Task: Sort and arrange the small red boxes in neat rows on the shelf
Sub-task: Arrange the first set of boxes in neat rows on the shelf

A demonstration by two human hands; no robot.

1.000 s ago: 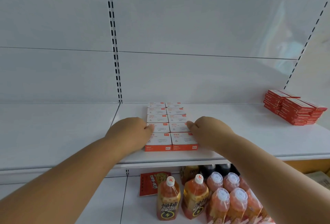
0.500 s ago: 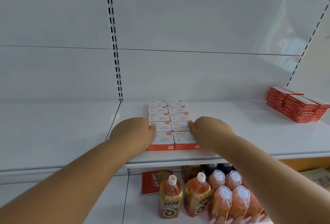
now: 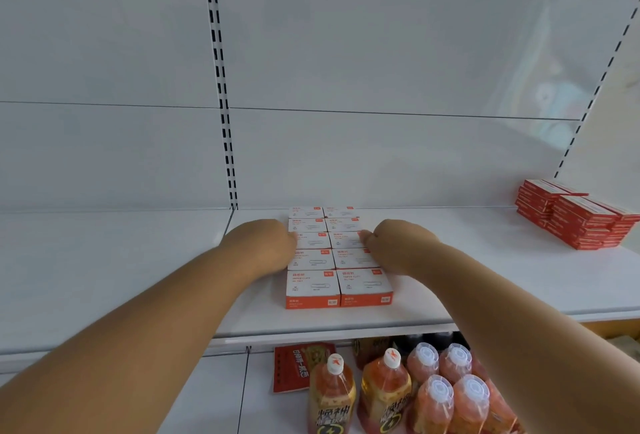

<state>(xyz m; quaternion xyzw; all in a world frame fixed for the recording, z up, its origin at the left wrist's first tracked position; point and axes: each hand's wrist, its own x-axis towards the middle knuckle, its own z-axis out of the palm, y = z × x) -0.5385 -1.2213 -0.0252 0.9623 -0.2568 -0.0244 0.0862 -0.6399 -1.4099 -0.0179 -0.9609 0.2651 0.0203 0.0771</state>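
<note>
Where fingers [image 3: 292, 238] flank, boxes [image 3: 337, 253] between.

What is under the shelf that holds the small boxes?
Under the shelf stand drink bottles and a red packet. Darker bottles behind them are mostly hidden by the shelf's edge.

boxes [image 3: 338, 257] mid-shelf [image 3: 485, 281], two columns | stack [image 3: 575, 215] far right | bottles [image 3: 415, 392] below

"PAPER CLIPS" printed in small red letters on the white tops of the front small red boxes [image 3: 312, 284], Chinese characters beside it too small to be read, bold black Chinese characters borne by the bottles' [image 3: 331, 399] labels, yellow ones by the red packet [image 3: 298, 366]
</note>
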